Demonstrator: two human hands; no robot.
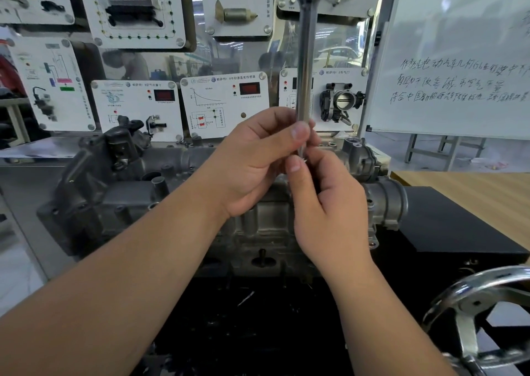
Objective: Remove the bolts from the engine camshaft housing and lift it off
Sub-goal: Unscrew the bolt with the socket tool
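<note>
1. The camshaft housing [183,192] sits on top of the engine, on the black stand [447,226] near the middle of the view; the wooden bench [473,189] is at the right behind it.
2. The left hand [255,169] holds the lower end of a long steel tool shaft [307,68], its fingers [299,131] curled around it.
3. The right hand [329,203] pinches something small at the tip of the shaft, perhaps a bolt, but the thumbs hide it.
4. The housing is cast metal: I judge it heavy, stiff and maybe oily, so slippery.
5. It should be taken with both hands at its two opposite ends, under the solid edges, and lifted straight up.
6. A small bolt is light and can drop easily into the engine.
</note>
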